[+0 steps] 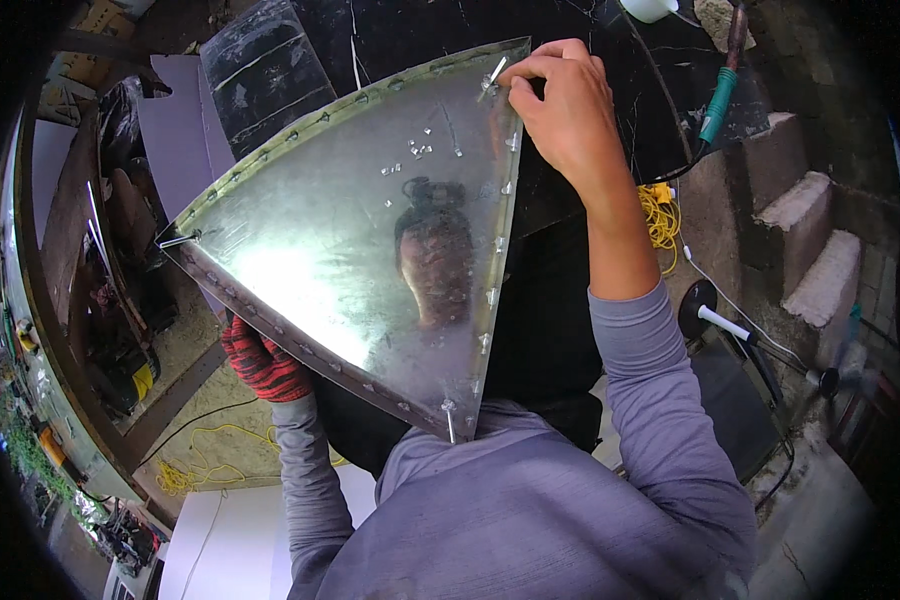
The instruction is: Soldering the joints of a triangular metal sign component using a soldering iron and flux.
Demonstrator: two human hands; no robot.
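Note:
A triangular panel (340, 190) with a shiny, mirror-like face lies tilted over my lap. Small tabs or joints run along its rim, and a short silver pin stands at each corner. My left hand (267, 362), in a red and black glove, supports the lower left edge; the panel hides some of its fingers. At the top right corner my bare right hand (567, 108) is closed, thumb and forefinger pinched at a short silver pin (496, 70). Several tiny clear pieces (420, 150) are scattered on the face.
Beyond the panel stretches a black, white-veined slab (410, 22). On the right are a teal-handled tool (717, 105), a coil of yellow cord (660, 215) and concrete steps (795, 200). A metal-edged table (80, 440) stands at left, with more yellow cord (205, 465) nearby.

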